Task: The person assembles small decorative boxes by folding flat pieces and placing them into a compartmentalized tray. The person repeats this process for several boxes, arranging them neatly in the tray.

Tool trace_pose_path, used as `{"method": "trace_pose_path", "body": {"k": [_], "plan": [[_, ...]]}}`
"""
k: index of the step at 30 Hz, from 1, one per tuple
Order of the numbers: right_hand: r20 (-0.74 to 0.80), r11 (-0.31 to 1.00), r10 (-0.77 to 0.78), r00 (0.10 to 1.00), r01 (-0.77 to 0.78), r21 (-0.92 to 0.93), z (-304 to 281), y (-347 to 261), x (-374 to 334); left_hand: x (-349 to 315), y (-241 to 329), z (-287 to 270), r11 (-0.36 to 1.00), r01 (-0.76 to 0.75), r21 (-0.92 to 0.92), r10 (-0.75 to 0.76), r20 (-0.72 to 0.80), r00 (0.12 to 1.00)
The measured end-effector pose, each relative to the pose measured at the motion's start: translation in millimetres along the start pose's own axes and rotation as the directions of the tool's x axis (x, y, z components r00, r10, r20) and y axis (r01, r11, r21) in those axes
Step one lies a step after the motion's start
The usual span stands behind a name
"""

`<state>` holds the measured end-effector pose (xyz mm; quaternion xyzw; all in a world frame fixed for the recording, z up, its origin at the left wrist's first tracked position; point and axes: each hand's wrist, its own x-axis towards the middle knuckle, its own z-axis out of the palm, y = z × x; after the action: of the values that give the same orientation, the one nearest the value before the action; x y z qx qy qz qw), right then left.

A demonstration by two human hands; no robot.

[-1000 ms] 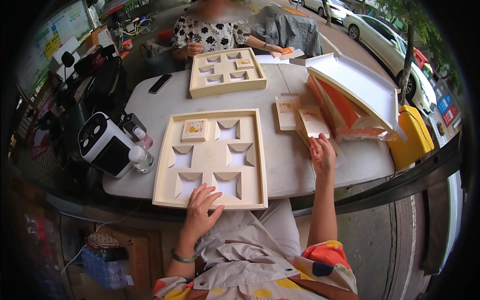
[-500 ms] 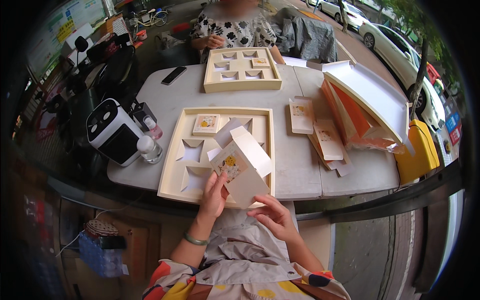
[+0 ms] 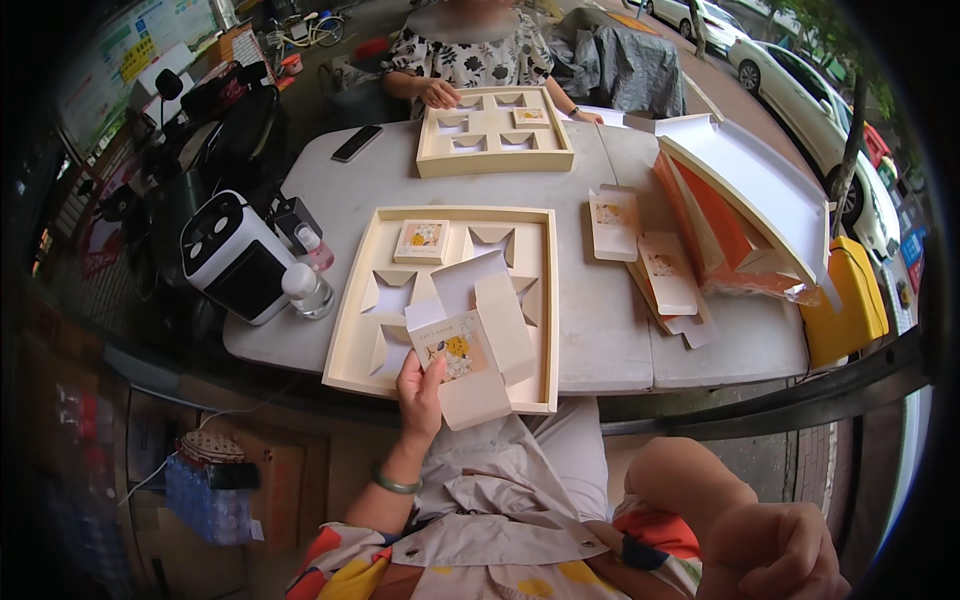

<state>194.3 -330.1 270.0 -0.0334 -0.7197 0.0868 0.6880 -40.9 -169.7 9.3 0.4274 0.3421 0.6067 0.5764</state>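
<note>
My left hand (image 3: pixel 422 390) pinches a small unfolded carton (image 3: pixel 462 352) by its lower left edge, thumb on the front. The carton is cream, with a yellow and white flower picture, and its flaps stand open. It is tilted over a shallow cream tray box (image 3: pixel 333 350), hiding part of the tray's inside. Several square recesses with folded corners show in the tray, and a closed small flower box (image 3: pixel 421 242) sits at its far left. Away from the table, at the lower right, my right hand (image 3: pixel 775 550) is raised close to view, fingers curled, with nothing showing in it.
Across the table, a person's hand (image 3: pixel 438 93) rests at a second tray box (image 3: pixel 495 163). Flat cartons (image 3: pixel 614 225) lie on the right beside a large orange and white package (image 3: pixel 735 190). A white appliance (image 3: pixel 232 258), clear bottle (image 3: pixel 306 291) and phone (image 3: pixel 357 143) stand or lie left.
My right hand has left the carton's side and swung down right, close to view. The carton, still in my left hand, has turned more upright. The other person's hand has moved onto the far tray.
</note>
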Motion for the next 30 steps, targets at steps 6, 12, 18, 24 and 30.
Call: {"method": "trace_pose_path", "body": {"k": [6,12,18,24,30], "plan": [[-0.047,0.959,-0.211,0.976,0.216,0.183,14,28,7,1,-6,9,0.997,-0.013,0.074,0.008,0.061,0.998],[-0.157,0.979,-0.186,0.97,0.198,0.058,28,27,8,-2,-6,6,0.987,-0.06,0.151,0.05,0.067,0.996],[-0.141,0.972,-0.106,0.984,0.132,0.194,25,21,2,0,-12,6,0.979,-0.085,0.184,0.068,0.094,0.993],[-0.217,0.944,-0.221,0.951,0.265,0.197,30,63,-21,4,-9,14,0.986,-0.066,0.152,0.054,0.082,0.995],[-0.405,0.391,0.684,0.606,-0.774,-0.498,14,168,-181,7,-13,11,0.999,-0.006,0.043,0.004,0.041,0.999]]}}
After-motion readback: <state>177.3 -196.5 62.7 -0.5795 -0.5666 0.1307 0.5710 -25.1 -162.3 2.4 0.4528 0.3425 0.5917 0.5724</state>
